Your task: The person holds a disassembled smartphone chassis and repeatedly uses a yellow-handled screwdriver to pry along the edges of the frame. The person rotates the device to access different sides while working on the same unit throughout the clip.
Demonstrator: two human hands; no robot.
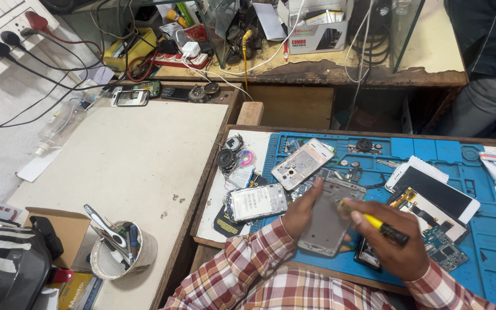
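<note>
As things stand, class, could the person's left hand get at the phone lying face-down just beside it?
Probably not freely: the left hand is holding a phone frame, though the phone lies close and uncovered.

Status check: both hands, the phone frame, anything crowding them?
Left hand grips phone frame. Right hand holds yellow screwdriver on it. Loose circuit board beside.

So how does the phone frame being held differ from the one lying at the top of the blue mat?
The held frame is gripped in the left hand, grey and tilted; the right hand has a yellow-handled tool at it. The mat frame lies flat, untouched, paler. Both are stripped phone shells.
</note>
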